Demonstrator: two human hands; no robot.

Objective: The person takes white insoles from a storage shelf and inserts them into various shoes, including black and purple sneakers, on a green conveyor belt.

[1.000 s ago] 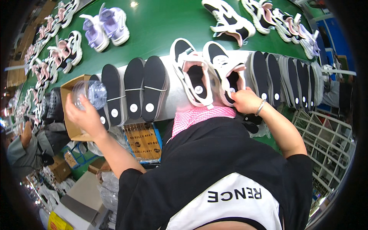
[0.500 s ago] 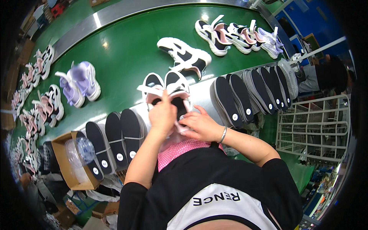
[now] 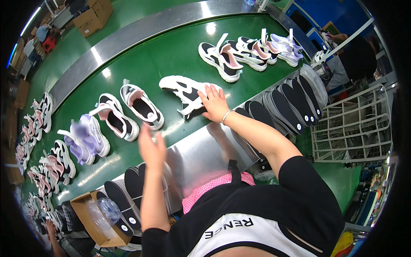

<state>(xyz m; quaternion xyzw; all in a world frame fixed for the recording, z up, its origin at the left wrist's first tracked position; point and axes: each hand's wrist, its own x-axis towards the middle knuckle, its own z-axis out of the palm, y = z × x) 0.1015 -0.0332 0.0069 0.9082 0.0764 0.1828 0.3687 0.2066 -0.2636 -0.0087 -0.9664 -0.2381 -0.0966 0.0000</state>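
Observation:
A black-and-white sneaker lies on its side on the green belt, its straps toward me. My right hand grips its far-right end, fingers spread over it. A pair stands upright to the left: one pink-lined sneaker and its mate, openings facing up, a pale insole spot visible in the nearer-right one. My left hand is just nearer to me than this pair, empty, blurred, with thumb and fingers apart.
Stacks of black insoles lie along the metal ledge right, with more insoles left. A cardboard box holds clear plastic. Lilac sneakers and other pairs line the belt. A white wire rack stands right.
The pair that both hands were working on now stands on the belt to the left, released. My right hand has moved onto the sneaker lying on its side. The view has shifted.

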